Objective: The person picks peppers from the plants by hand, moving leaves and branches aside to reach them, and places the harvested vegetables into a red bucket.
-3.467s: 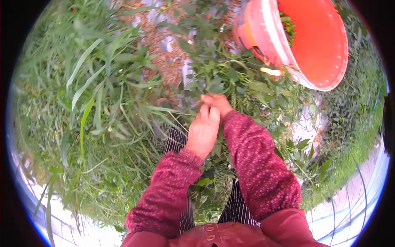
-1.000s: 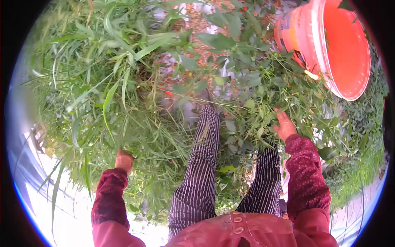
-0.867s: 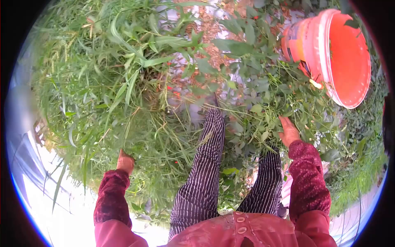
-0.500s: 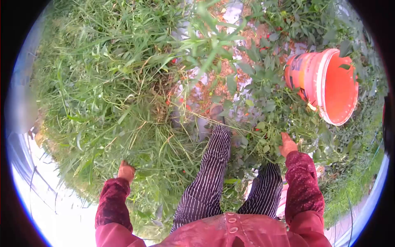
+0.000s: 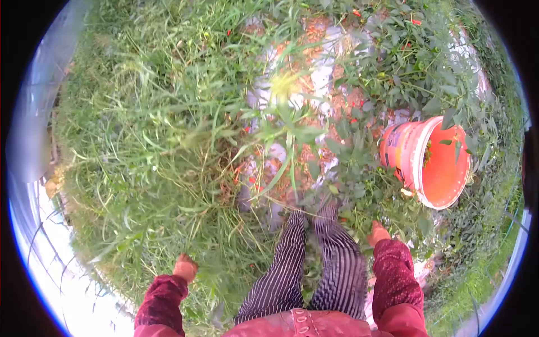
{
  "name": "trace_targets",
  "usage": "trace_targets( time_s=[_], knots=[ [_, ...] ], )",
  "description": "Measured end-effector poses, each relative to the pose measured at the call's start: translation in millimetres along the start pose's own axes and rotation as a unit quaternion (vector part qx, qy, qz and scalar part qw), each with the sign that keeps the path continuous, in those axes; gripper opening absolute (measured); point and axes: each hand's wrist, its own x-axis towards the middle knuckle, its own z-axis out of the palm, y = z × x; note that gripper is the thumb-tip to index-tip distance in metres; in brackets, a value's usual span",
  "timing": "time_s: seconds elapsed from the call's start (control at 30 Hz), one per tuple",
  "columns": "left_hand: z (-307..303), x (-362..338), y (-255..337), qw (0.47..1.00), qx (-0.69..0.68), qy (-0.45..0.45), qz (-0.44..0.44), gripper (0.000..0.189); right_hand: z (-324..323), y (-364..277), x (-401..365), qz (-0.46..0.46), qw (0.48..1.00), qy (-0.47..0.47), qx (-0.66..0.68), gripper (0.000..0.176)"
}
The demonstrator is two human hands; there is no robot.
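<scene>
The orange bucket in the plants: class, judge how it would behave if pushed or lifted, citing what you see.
The orange bucket shows mostly bare inside walls with a few leaves, so it probably lifts lightly. Its round wall would likely roll if tipped, though the leafy plants around it may hold it.

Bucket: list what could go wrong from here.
1. The bucket sits crowded among leafy plants, some leaves hanging over its mouth; a brushed stem might tip it.
2. Tall grass hides the ground around the striped legs, so a trip seems possible.
3. The left hand and right hand are both away from the bucket, so neither could steady it quickly.
</scene>
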Motion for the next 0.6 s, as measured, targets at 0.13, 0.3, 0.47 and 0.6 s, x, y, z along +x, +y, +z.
trace_targets(
  time_s=[0.13, 0.3, 0.47, 0.6],
  knots=[
    [-28.7, 1.2, 10.7, 0.999, -0.049, -0.005, 0.010, 0.008, 20.1, 16.0, 29.0, -0.006, 1.000, 0.027, -0.011, 0.067],
    [-57.4, 2.0, 23.1, 0.990, -0.051, 0.091, 0.092, 0.008, -6.0, 11.7, 14.5, -0.026, 0.985, 0.050, 0.164, 0.065],
    [-122.7, 26.6, 13.8, 0.987, 0.010, -0.131, 0.097, 0.024, -47.6, 6.8, -6.4, -0.034, 0.948, 0.009, 0.317, 0.058],
    [-199.6, 64.5, 9.4, 0.991, 0.012, -0.095, 0.091, 0.032, -50.9, 18.1, -8.2, -0.043, 0.844, -0.021, 0.535, 0.050]
  ],
)
